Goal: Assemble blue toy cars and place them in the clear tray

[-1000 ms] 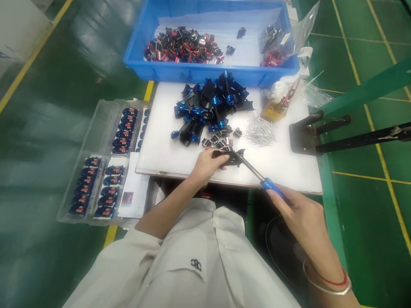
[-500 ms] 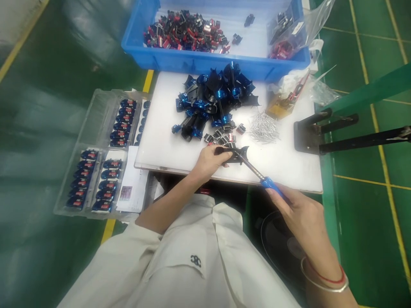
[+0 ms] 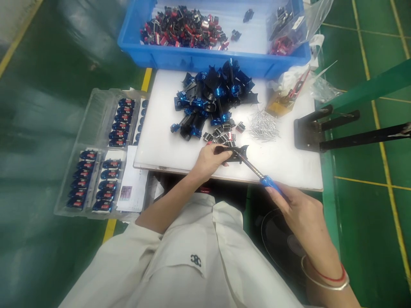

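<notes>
My left hand (image 3: 208, 160) is closed on a black plastic part (image 3: 241, 154) with a curved, flared end, just above the front of the white tabletop (image 3: 176, 156). My right hand (image 3: 302, 209) grips the blue handle of a screwdriver-like tool (image 3: 252, 168). The metal shaft slants up to the left, and its tip meets the black part beside my left thumb; the exact contact is hidden. Close beyond my left hand lie small black, silver and red pieces (image 3: 221, 134). Behind them is a heap of black and blue parts (image 3: 208, 100).
Thin metal pins (image 3: 263, 125) lie in a pile right of the heap. A blue bin (image 3: 205, 58) with red and black pieces stands at the back. A clear tray (image 3: 73, 141) holds blue parts at left. A black metal bracket (image 3: 308, 132) sits on the right edge.
The view has shifted very slightly. Both hands, the black part and the tool keep nearly the same positions.
</notes>
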A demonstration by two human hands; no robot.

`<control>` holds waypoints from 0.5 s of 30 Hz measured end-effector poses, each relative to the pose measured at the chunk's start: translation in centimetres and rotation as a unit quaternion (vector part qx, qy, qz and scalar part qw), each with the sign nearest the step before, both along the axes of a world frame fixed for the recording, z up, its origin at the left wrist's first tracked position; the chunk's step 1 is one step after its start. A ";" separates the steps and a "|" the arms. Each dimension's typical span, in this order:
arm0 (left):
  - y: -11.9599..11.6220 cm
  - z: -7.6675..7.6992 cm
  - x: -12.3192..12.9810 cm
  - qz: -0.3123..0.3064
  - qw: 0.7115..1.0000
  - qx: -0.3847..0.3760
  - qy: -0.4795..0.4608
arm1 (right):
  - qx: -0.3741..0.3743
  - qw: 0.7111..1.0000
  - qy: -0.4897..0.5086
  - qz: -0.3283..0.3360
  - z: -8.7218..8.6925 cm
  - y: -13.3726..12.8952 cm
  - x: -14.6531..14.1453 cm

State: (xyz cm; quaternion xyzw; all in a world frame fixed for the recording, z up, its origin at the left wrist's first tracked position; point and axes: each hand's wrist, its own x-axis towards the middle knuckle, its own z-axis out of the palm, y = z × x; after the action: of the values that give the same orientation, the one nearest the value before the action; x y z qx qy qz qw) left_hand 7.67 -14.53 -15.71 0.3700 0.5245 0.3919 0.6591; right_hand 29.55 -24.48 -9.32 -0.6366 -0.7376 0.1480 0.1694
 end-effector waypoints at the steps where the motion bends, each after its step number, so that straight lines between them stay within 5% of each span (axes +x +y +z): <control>1: 0.0 0.0 0.0 0.000 1.000 0.002 0.001 | -0.004 1.000 -0.001 0.002 0.1 0.0 -0.1; 8: -0.1 0.4 0.1 0.000 1.000 0.008 0.003 | -0.026 0.999 0.036 -0.025 1.4 -0.4 0.7; 15: -0.6 0.2 0.0 0.011 0.999 0.024 0.021 | -0.075 0.939 0.249 -0.223 1.7 -0.5 1.1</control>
State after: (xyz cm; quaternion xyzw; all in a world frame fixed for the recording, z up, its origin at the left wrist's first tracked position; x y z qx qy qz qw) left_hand 7.63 -15.09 -15.47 0.3886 0.5327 0.4038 0.6342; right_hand 30.61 -24.93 -7.64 -0.7387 -0.4975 0.3147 0.3281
